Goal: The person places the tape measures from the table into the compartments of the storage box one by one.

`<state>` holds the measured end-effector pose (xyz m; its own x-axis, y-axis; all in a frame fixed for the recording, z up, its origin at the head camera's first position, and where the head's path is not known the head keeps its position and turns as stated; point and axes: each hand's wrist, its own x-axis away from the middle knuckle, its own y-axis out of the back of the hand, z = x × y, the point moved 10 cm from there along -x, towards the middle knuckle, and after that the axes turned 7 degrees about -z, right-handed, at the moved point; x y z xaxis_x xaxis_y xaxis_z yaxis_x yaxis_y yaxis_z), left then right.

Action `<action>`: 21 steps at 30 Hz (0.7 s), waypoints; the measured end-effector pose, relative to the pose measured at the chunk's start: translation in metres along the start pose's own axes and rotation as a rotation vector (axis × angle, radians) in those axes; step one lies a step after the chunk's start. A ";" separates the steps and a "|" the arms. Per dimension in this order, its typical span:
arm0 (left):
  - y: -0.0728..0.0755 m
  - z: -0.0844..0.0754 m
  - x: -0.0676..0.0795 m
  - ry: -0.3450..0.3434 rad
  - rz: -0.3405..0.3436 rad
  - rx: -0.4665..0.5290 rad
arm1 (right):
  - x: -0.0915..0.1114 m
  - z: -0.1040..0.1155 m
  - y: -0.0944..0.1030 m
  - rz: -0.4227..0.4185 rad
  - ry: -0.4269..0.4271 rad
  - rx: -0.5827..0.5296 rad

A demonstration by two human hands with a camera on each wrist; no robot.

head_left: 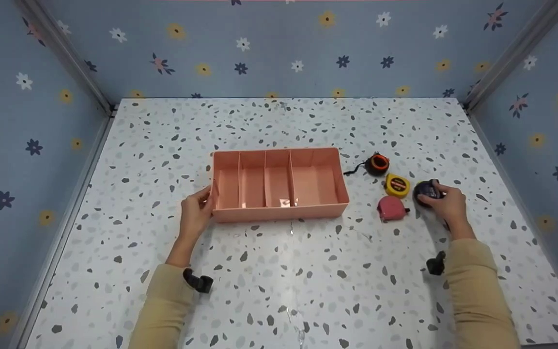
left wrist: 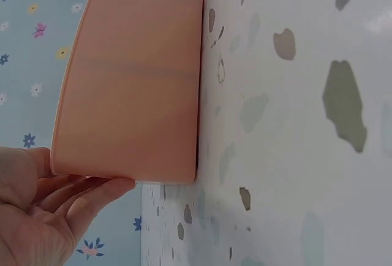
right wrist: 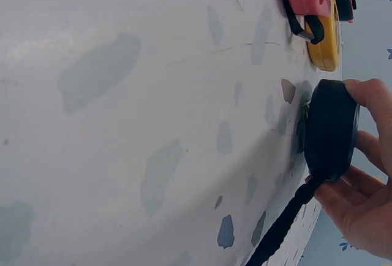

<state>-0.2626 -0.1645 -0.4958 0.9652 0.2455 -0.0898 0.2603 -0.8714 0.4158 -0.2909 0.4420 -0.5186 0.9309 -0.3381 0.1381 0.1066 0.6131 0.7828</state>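
A pink divided storage box sits mid-table with its compartments facing up. My left hand holds it at the left end, fingers along the outer end wall and thumb at the rim in the left wrist view. On the right, my right hand grips a dark tape measure between thumb and fingers, its black braided wrist strap hanging down. Close by lie a yellow tape measure, a pink tape measure and a black-and-orange tape measure with a cord.
The speckled white tabletop is bounded by blue flowered panels at the back and both sides. A black wrist camera is strapped at the left sleeve, another black camera at the right.
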 end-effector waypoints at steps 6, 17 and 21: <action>-0.006 -0.006 0.000 -0.023 0.002 -0.009 | -0.001 -0.001 -0.001 0.006 -0.021 -0.004; -0.021 -0.010 0.001 -0.027 0.036 0.004 | -0.001 -0.002 0.000 -0.009 -0.017 -0.001; -0.026 -0.011 0.002 -0.017 0.055 0.022 | -0.001 0.000 0.001 -0.018 -0.001 0.005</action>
<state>-0.2681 -0.1364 -0.4966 0.9783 0.1899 -0.0827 0.2071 -0.8925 0.4007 -0.2914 0.4425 -0.5182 0.9286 -0.3495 0.1246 0.1214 0.6035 0.7881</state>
